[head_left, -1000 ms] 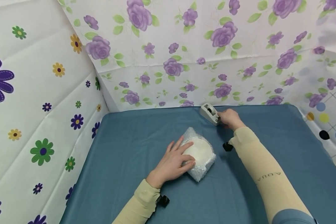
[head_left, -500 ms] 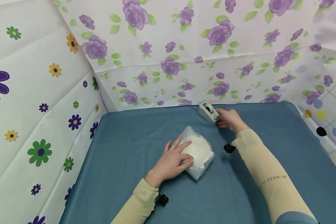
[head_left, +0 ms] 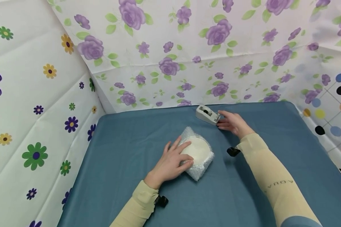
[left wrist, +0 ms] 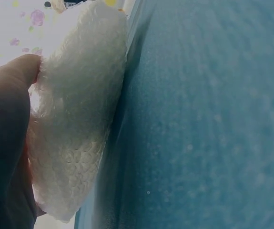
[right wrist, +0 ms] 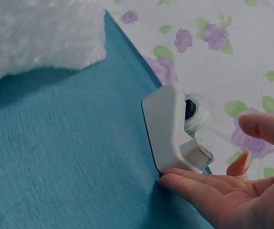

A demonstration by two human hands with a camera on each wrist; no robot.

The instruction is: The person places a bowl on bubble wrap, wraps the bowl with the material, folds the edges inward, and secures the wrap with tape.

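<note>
A bubble-wrapped packet (head_left: 200, 171) with a round white disc (head_left: 200, 149) on its upper side lies mid-table. My left hand (head_left: 170, 162) rests on its left part, fingers spread over the wrap and disc. In the left wrist view, the edge of the bubble wrap (left wrist: 82, 95) stands beside the thumb. A white tape dispenser (head_left: 202, 117) sits near the back edge of the table. My right hand (head_left: 233, 123) is at its cutter end. The right wrist view shows straight fingers touching the low front of the dispenser (right wrist: 163, 126), the thumb held apart. A tape roll (right wrist: 199, 114) sits inside it.
Blue cloth (head_left: 130, 138) covers the table. A wall sheet with purple roses (head_left: 170, 82) rises right behind the dispenser. Another flowered sheet (head_left: 56, 126) stands along the left, and a dotted one (head_left: 333, 116) on the right.
The right hand's fingers have straightened and spread from their grasp at the cutter end. The dispenser has turned slightly, lying more sideways. The left hand stays on the packet; the head view has shifted a little.
</note>
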